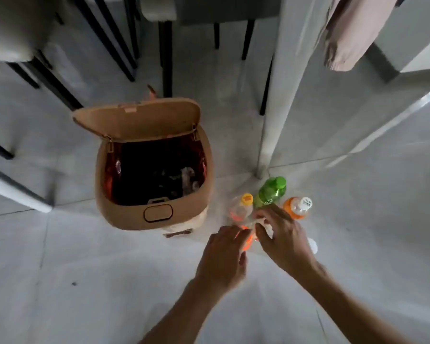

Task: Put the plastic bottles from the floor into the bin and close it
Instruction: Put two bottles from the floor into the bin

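A tan bin (114, 214) stands on the floor with its lid (137, 122) swung up and back, showing a dark liner with some rubbish inside. To its right stand several plastic bottles: a clear one with a yellow cap (241, 207), a green one (271, 191) and an orange one with a white cap (297, 207). My left hand (224, 256) and my right hand (283, 234) both reach down at a clear bottle with orange markings (246, 240) between them. My fingers curl around it, but the grip is blurred. A white cap (312, 245) peeks out behind my right hand.
Black chair and table legs (166, 58) stand behind the bin. A white post (271, 108) rises just behind the bottles. A pink cloth (350, 33) hangs at the upper right. Pale tiled floor (85, 281) spreads in front.
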